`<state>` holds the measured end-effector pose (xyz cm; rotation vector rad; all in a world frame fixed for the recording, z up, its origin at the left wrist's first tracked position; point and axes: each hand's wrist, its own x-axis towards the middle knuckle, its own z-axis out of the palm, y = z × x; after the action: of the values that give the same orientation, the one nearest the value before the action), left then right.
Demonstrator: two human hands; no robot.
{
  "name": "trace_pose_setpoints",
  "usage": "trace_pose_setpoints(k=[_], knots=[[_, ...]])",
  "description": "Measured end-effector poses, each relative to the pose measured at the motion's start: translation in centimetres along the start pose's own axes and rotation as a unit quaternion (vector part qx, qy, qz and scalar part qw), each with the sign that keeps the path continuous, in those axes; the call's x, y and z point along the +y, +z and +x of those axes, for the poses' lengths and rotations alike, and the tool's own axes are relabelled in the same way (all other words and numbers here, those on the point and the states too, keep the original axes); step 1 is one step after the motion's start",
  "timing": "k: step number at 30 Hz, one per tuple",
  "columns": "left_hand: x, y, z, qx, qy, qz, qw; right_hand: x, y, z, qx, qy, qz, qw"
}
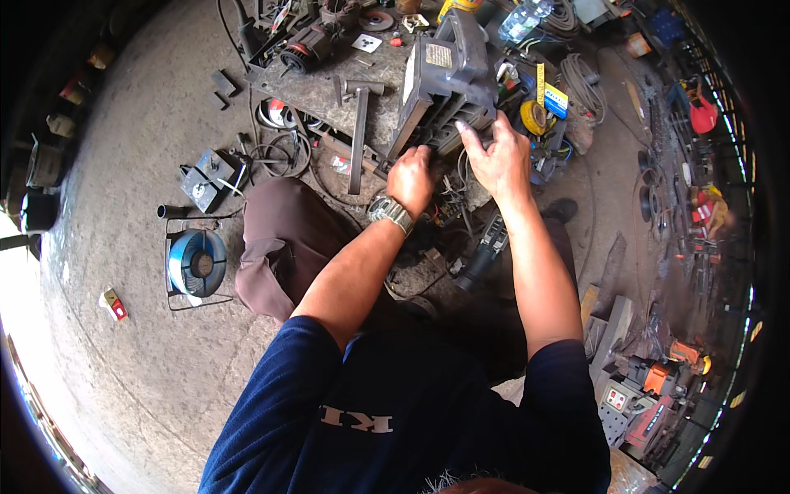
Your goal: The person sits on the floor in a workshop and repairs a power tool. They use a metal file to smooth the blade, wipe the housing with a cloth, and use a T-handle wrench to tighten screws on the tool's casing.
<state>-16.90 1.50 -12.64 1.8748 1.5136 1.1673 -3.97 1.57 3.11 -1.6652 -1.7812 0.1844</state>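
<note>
A dark grey, boxy machine housing (pixel 453 62) with ribs inside and a pale label stands tilted on the metal work surface in front of me. My right hand (pixel 502 162) grips its near right edge, with the thumb along the ribs and the fingers on the outer side. My left hand (pixel 411 179), with a watch (pixel 391 214) on the wrist, is closed at the housing's near left corner; its fingertips are partly hidden. Left of that hand lies a T-shaped metal piece (pixel 360 136). Wires and small parts lie beneath both hands.
An angle grinder (pixel 306 51) lies at the far left of the work surface. Rightward are a yellow tape roll (pixel 535 118) and coiled cable (pixel 583 90). A blue wire spool (pixel 196 262) stands on the floor by my left knee. Metal bars (pixel 611 333) lie at right.
</note>
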Motion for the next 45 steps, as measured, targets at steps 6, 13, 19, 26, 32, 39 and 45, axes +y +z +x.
trace_pose_setpoints(k=[6, 13, 19, 26, 32, 39, 45], knots=[[-0.5, 0.7, -0.1, -0.014, -0.010, 0.018, 1.000, 0.0, 0.0, -0.2, 0.009, 0.011, -0.015, 1.000], [-1.6, 1.3, -0.1, -0.010, -0.017, 0.030, 0.999, 0.5, -0.1, -0.1, -0.012, 0.019, -0.024, 0.999], [-1.6, 1.4, 0.1, 0.004, 0.007, 0.035, 0.999, 2.3, 0.9, -0.3, 0.047, -0.064, -0.020, 0.997], [-2.4, 1.5, 0.0, 0.002, 0.033, 0.052, 0.998, 1.7, -0.3, 0.0, 0.076, -0.134, 0.041, 0.987], [-2.4, 1.5, -0.1, 0.002, 0.041, 0.052, 0.998, 2.5, 0.5, -0.3, 0.062, -0.113, 0.026, 0.991], [-3.2, 1.6, 0.2, -0.001, 0.037, 0.017, 0.999, 2.6, 0.7, -0.1, 0.025, -0.068, -0.003, 0.997], [-2.7, 2.4, 0.5, 0.001, 0.010, 0.045, 0.999, 3.1, 0.7, 0.3, 0.013, -0.048, -0.009, 0.999]])
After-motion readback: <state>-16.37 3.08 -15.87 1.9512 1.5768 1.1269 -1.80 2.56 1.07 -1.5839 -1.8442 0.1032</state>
